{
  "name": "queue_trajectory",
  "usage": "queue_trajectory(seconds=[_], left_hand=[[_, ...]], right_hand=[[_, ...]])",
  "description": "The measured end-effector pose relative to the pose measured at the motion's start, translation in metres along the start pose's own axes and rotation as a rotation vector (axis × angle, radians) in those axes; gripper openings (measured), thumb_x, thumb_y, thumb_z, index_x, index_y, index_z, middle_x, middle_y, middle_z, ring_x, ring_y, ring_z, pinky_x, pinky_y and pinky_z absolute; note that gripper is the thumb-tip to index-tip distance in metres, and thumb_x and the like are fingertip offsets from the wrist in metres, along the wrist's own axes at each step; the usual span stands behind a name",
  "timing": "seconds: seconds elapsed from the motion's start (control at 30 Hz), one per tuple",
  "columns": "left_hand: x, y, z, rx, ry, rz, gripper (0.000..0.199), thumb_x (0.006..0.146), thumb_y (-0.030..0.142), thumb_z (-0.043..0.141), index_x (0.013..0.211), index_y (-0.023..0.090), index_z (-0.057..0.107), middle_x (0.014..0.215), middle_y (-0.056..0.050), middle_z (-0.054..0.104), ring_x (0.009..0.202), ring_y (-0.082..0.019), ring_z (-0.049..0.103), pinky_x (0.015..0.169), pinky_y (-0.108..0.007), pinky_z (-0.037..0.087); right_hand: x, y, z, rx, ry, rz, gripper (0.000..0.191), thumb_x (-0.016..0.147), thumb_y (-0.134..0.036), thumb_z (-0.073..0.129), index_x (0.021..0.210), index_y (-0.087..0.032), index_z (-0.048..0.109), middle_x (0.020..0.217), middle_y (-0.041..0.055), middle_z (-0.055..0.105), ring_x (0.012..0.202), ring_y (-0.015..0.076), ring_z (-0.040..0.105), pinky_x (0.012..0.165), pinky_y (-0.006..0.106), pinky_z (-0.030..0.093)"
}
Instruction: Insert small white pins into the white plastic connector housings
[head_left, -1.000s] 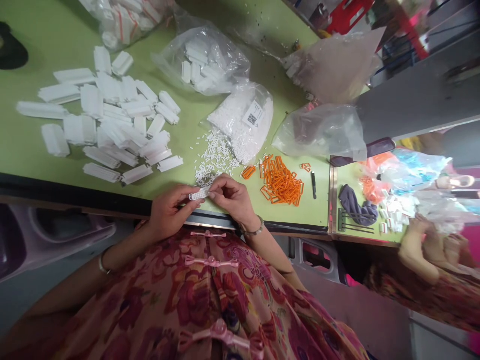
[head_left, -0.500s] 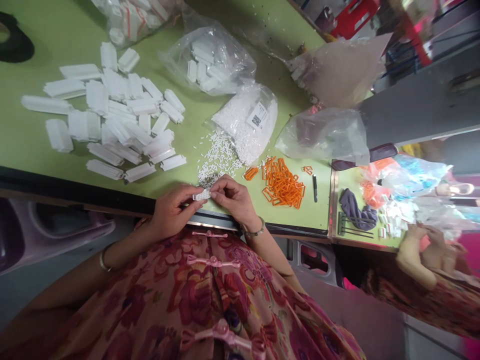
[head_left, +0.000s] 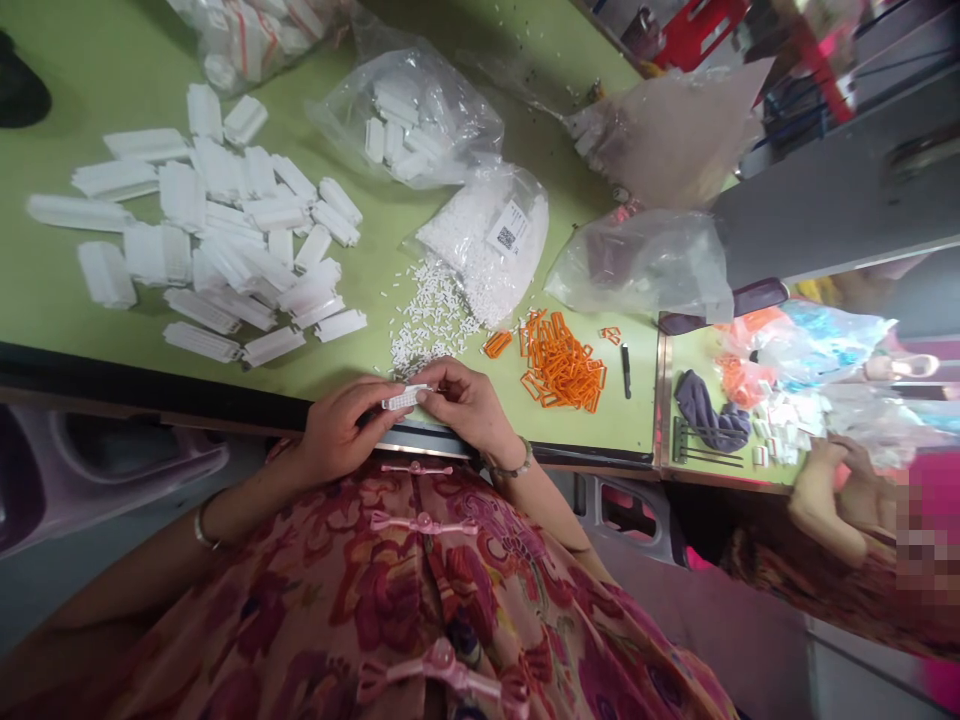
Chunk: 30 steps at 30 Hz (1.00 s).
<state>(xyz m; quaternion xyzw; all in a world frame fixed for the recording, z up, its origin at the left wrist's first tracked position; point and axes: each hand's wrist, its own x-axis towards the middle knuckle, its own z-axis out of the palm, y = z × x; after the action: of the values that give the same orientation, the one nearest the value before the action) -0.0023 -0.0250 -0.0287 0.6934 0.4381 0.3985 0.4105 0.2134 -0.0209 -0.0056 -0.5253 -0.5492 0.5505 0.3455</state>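
Observation:
Between my two hands, just over the table's front edge, is a small white plastic piece (head_left: 403, 398) with a grid of slots on its face. My left hand (head_left: 345, 422) pinches its left end between thumb and fingers. At the other end my right hand (head_left: 463, 402) has its thumb and fingertips closed on the piece; whether they also hold a tiny part is too small to tell. Right behind my hands lie scattered tiny white pegs (head_left: 427, 318), spilling from a clear bag (head_left: 487, 240) with a printed label. Orange rectangular frames (head_left: 562, 360) are heaped right of my right hand.
White plastic housings (head_left: 225, 240) are piled at the left. Clear bags (head_left: 412, 115) lie behind, one holding more housings. A dark slim tool (head_left: 626, 370) rests right of the orange heap. On the adjoining table, a co-worker's hands (head_left: 832, 480) are near white pieces and a grey cloth (head_left: 709, 410).
The view has shifted slightly, so the table's contents sit a little further left. Both hands keep their hold on the white piece, which has tilted slightly.

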Motion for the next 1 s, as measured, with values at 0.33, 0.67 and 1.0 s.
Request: queue_trajectory(seconds=[0.33,0.67,1.0], left_hand=[[-0.001,0.003,0.006,-0.301,0.177,-0.229,0.038,0.099,0.054,0.076,0.113,0.019,0.073,0.088,-0.007,0.086,0.078,-0.025,0.086,0.073,-0.034,0.072],[0.003,0.007,0.005,-0.306,0.131,-0.271,0.048,0.095,0.062,0.079,0.112,0.018,0.072,0.088,-0.008,0.087,0.074,-0.025,0.086,0.071,-0.032,0.072],[0.001,0.003,0.004,-0.252,0.095,-0.246,0.051,0.095,0.064,0.078,0.114,0.018,0.075,0.087,-0.008,0.087,0.073,-0.024,0.085,0.07,-0.029,0.068]], right_hand=[[-0.017,0.004,-0.057,-0.364,0.415,-0.09,0.021,0.099,-0.041,0.071,0.111,-0.025,0.076,0.1,0.0054,0.074,0.081,0.0182,0.065,0.077,0.036,0.054],[-0.001,0.02,-0.029,-0.826,0.288,-0.176,0.015,0.103,-0.022,0.061,0.097,-0.021,0.074,0.099,0.0106,0.076,0.092,0.0225,0.07,0.087,0.034,0.057],[-0.012,-0.008,-0.033,-0.121,0.213,0.002,0.026,0.092,-0.047,0.079,0.09,-0.022,0.072,0.073,-0.0008,0.069,0.064,0.0135,0.062,0.064,0.029,0.055]])
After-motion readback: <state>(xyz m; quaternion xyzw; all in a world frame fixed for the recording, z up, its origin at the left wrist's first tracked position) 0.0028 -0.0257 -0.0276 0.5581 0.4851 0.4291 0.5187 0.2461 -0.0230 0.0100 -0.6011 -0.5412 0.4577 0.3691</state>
